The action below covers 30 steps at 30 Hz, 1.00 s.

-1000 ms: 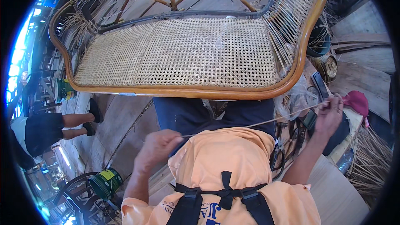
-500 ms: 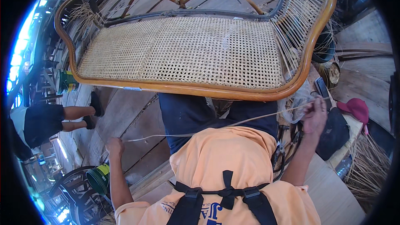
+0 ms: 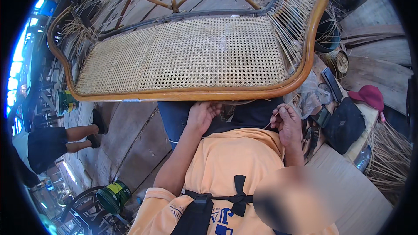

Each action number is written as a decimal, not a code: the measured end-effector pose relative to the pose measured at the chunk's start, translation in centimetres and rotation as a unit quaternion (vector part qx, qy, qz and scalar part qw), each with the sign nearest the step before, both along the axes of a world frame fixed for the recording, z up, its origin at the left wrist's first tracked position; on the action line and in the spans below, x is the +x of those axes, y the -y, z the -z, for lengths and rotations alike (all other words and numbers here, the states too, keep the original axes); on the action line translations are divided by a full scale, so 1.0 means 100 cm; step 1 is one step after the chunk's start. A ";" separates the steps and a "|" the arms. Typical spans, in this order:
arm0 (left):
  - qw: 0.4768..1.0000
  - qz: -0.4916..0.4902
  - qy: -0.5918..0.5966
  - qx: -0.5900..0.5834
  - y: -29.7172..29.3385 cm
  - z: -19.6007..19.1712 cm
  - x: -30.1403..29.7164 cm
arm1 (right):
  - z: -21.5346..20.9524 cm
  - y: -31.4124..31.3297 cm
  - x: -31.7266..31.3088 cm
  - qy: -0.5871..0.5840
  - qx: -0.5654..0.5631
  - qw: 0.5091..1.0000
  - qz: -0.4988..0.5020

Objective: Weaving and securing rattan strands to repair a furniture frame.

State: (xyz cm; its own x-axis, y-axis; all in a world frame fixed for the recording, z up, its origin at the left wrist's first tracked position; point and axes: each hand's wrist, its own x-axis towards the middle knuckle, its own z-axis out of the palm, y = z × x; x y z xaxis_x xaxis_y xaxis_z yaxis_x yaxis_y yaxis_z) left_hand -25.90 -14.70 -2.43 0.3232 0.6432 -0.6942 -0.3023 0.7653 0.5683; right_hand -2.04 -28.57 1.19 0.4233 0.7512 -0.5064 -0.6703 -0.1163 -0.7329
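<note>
A long cane-webbed panel [image 3: 183, 56] in a glossy brown rattan frame [image 3: 196, 94] rests across my lap. My left hand [image 3: 201, 118] is at the underside of its near rail, fingers loosely curved and apart, the tips partly in the rail's shadow; nothing shows in them. To the right, below the rail, my right hand [image 3: 288, 125] pinches a thin cane strand [image 3: 267, 125] between thumb and fingers. Part of the strand is hidden beneath the frame. At the panel's right end, loose parallel cane strands [image 3: 296, 15] run up the curved side.
On my right lie a clear plastic bag [image 3: 311, 95], a dark red cap [image 3: 368, 97], a black cloth item [image 3: 343, 126] and a bundle of cane strips [image 3: 389, 152]. A green bucket [image 3: 114, 196] stands at lower left. Another person's legs [image 3: 80, 139] show at left.
My hands were wide apart with the strand stretched between them. Both have come inward, the left to the near rail. The framed panel has shifted slightly left in view.
</note>
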 end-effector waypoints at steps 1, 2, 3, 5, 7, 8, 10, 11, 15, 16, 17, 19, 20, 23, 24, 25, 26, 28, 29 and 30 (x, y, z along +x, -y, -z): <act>1.000 0.003 -0.004 -0.001 0.005 -0.006 -0.003 | 0.002 0.001 0.003 0.013 -0.011 1.000 0.008; 1.000 0.029 -0.003 -0.012 0.014 -0.015 -0.011 | 0.003 0.002 0.006 0.009 -0.012 1.000 0.009; 0.998 0.053 -0.004 -0.023 0.022 -0.027 -0.021 | 0.003 0.001 0.009 0.014 0.001 1.000 0.013; 0.997 0.064 0.010 -0.028 0.035 -0.048 -0.040 | 0.002 -0.004 0.010 0.015 0.012 1.000 0.016; 0.999 0.046 0.022 -0.016 0.043 -0.084 -0.056 | -0.001 -0.014 0.010 0.019 0.058 0.998 0.016; 0.999 0.014 0.026 0.046 0.045 -0.103 -0.059 | -0.007 -0.020 0.010 0.009 0.075 0.997 0.006; 0.982 -0.033 0.053 0.181 0.048 -0.148 -0.069 | -0.010 -0.030 0.005 0.008 0.072 0.997 0.010; 0.963 -0.048 0.081 0.254 0.046 -0.167 -0.077 | -0.009 -0.035 0.004 0.009 0.071 0.997 0.013; 0.779 -0.175 -0.153 0.583 0.028 -0.241 -0.096 | -0.003 -0.049 -0.006 0.032 0.077 0.996 -0.037; 0.776 -0.176 -0.149 0.587 0.021 -0.239 -0.097 | 0.006 -0.051 -0.007 0.039 0.071 0.995 -0.057; 0.744 -0.163 -0.179 0.623 0.014 -0.232 -0.098 | 0.011 -0.051 -0.007 0.046 0.064 0.994 -0.075; 0.712 -0.147 -0.199 0.657 0.005 -0.221 -0.083 | 0.008 -0.053 -0.011 0.045 0.066 0.995 -0.066; 0.713 -0.195 -0.229 0.634 0.008 -0.210 -0.068 | 0.005 -0.054 -0.010 0.030 0.082 0.995 -0.050; 0.692 -0.267 -0.265 0.617 0.011 -0.197 -0.039 | -0.006 -0.047 -0.011 0.044 0.101 0.994 -0.016; 0.683 -0.260 -0.239 0.639 0.011 -0.197 -0.042 | -0.009 -0.046 -0.011 0.033 0.095 0.994 -0.033; 0.674 -0.254 -0.213 0.661 0.010 -0.198 -0.047 | -0.012 -0.045 -0.010 0.021 0.088 0.995 -0.050; 0.692 -0.210 -0.163 0.672 0.007 -0.203 -0.052 | -0.016 -0.045 -0.011 0.026 0.084 0.995 -0.050; 0.667 -0.171 -0.283 0.667 0.010 -0.185 -0.039 | -0.024 -0.048 -0.015 -0.029 0.071 0.986 -0.151; 0.628 -0.127 -0.401 0.655 0.012 -0.179 -0.026 | -0.030 -0.050 -0.021 -0.027 0.068 0.985 -0.153; 0.585 -0.076 -0.504 0.631 0.013 -0.172 -0.009 | -0.036 -0.050 -0.021 -0.059 0.073 0.979 -0.182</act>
